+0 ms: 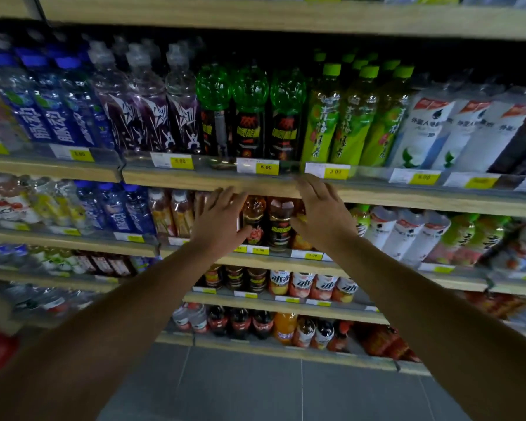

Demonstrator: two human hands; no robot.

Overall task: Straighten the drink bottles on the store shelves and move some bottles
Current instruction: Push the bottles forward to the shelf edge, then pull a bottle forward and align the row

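So the amber bottles with dark labels [266, 221] sit on the second shelf [407, 202], right between both hands, and neither grip has closed on anything: left hand [217, 221] and right hand [322, 214] are spread open, fingers loose, just in front of the row. Looks like the reach-in step, so next up is probably wrapping a bottle and squaring it with its neighbours. Bottles behind the palms are hidden, and the frame edges and price tags [266, 167] are too blurry to read.
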